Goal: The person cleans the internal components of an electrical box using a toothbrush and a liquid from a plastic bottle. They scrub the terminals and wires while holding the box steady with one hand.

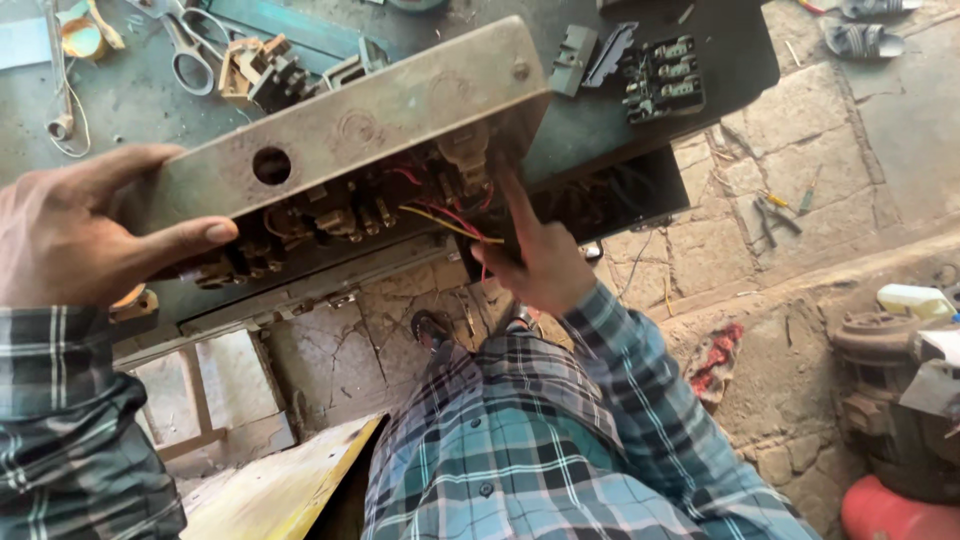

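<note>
A worn metal switch box (pixel 370 125) is tilted up off the workbench, its open underside toward me showing terminals and red and yellow wires (pixel 450 215). My left hand (pixel 85 235) grips the box's left end, thumb underneath. My right hand (pixel 535 255) reaches into the open side with the index finger pointing up at the wiring near a beige connector (pixel 465 155); the other fingers are curled and hold nothing that I can see.
On the dark workbench (pixel 120 100) lie scissors (pixel 190 50), a black terminal block (pixel 665 80) and small parts. Pliers (pixel 772 215) lie on the stone floor. A red cloth (pixel 715 360), a motor (pixel 900 400) and a yellow board (pixel 290 480) are nearby.
</note>
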